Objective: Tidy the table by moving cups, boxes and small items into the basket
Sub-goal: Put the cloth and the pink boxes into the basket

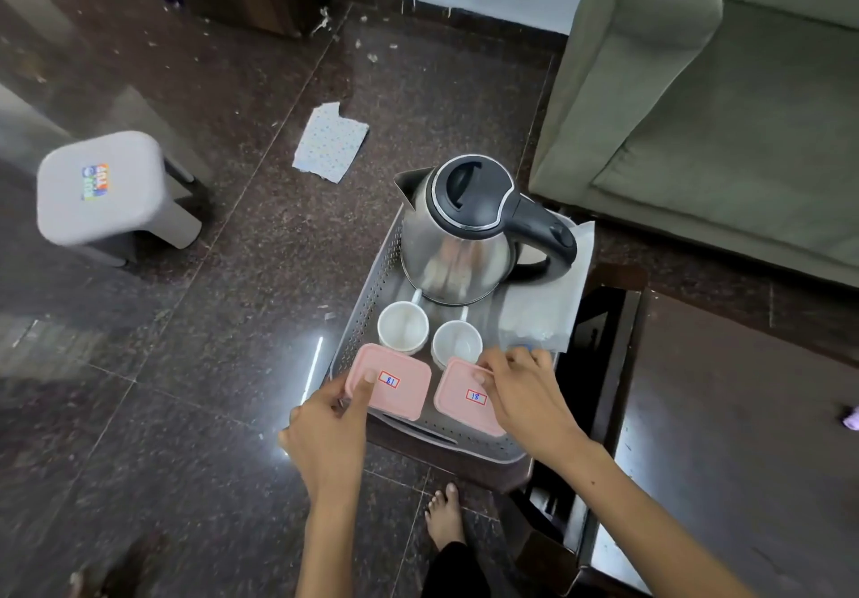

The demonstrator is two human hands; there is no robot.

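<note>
Already in the grey perforated basket (pixel 367 290): steel kettle (pixel 458 244), two white cups (pixel 402 327), two pink lidded boxes (pixel 388 381). Left hand (pixel 332 434) pinches the near-left corner of the left box, thumb flat on its lid. Right hand (pixel 527 388) has fingers curled at the right box's (pixel 465 397) far edge; firm hold or not, cannot tell. Boxes look light, stiff, smooth plastic: take by opposite sides, under the lid rim. Cups likely fragile; avoid knocking them.
</note>
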